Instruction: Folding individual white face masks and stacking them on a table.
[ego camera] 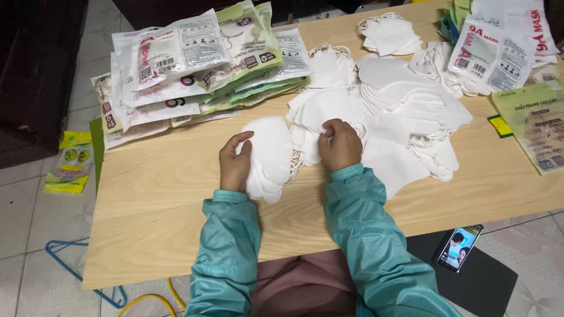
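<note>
You sit at a pale wooden table (176,194) that fills most of the view, on a tiled floor (35,223). Across its right half spreads a loose heap of flat white masks (405,111), overlapping one another, with ear loops trailing at the edges. At the far left lies a fanned pile of sealed packs (194,70), white and green, stacked several deep. More packs (499,47) sit at the far right corner, with a single green one (531,123) lying flat just below them.

Your left hand (235,161) holds a small stack (270,155) of white masks near the middle of the table, in front of you; your fingers (241,141) curl over its left edge, thumb side hidden beneath, so you grip the stack from the side. Your right hand (339,145) rests just beside the stack, at the near edge of the heap, fingers pressed together into a loose fist and pinching what looks like a mask or its loop; exactly which, you cannot tell. Both sleeves are teal.

On a dark mat (487,282) at the lower right, a phone (458,248) lies with its screen lit. A yellow-green packet (69,161) lies on the floor to the left, and a blue hanger (70,258) lies nearer you.
</note>
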